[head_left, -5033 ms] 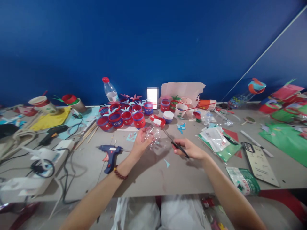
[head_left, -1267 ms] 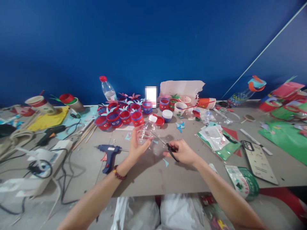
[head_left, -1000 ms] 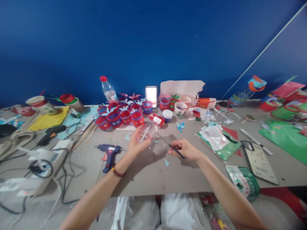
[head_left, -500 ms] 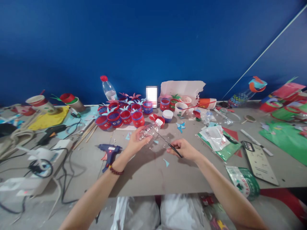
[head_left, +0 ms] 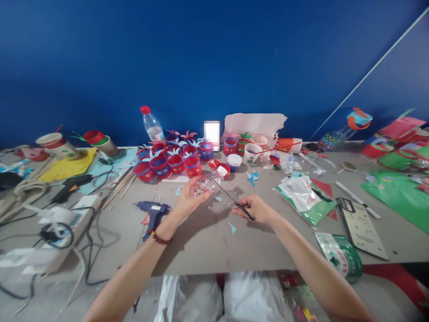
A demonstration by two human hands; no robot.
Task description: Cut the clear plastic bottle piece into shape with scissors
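My left hand point(head_left: 191, 197) is wrapped round a clear plastic bottle point(head_left: 208, 184) that lies tilted, its white-capped end point(head_left: 221, 171) pointing away to the right. In my right hand point(head_left: 254, 209) is a slim tool with a black handle and a long thin metal blade point(head_left: 229, 194); its exact kind is hard to make out. The blade's tip meets the side of the bottle near the cap end. Small blue paper scraps point(head_left: 232, 228) lie on the table below the hands. A blue hot glue gun point(head_left: 153, 214) rests beside my left wrist.
Several red and blue decorated cups point(head_left: 161, 166) stand behind the bottle. At left are a white power strip point(head_left: 72, 232) with cables and wooden sticks point(head_left: 122, 185). To the right lie plastic packets point(head_left: 303, 194), a phone point(head_left: 363, 228) and a green pouch point(head_left: 340, 255). A blue wall point(head_left: 214, 58) rises behind.
The bottle and my left hand have shifted very slightly. My right hand and the tool have moved a few pixels left, with the blade still at the bottle.
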